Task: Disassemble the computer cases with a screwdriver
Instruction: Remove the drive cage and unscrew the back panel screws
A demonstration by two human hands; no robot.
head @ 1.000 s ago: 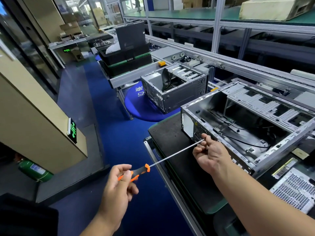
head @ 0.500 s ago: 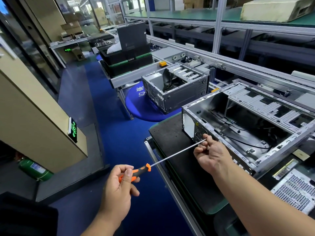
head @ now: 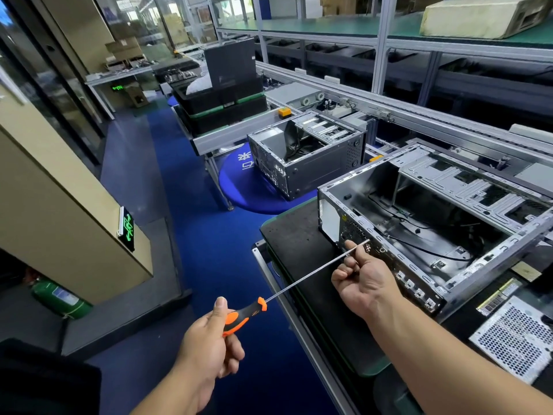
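Nearest, left hand [head: 206, 339] grips the orange-and-black long-shafted screwdriver [head: 287, 290]; beyond, right hand [head: 363, 283] pinches the shaft near its tip, against the open grey steel computer case [head: 434, 223]'s rear panel. Side panel off; chassis screws apparently remain.

Factory aisle beside a conveyor line

A blue floor [head: 209, 250] ran between a beige pillar [head: 59, 205] bearing a green-lit exit sign [head: 127, 229] and a roller conveyor [head: 419, 115]. A green fire extinguisher [head: 59, 298] lay at the pillar's foot. Stacked black trays [head: 224, 106] sat further along, and a perforated metal panel [head: 517, 339] lay on the desk [head: 299, 235] at the right.
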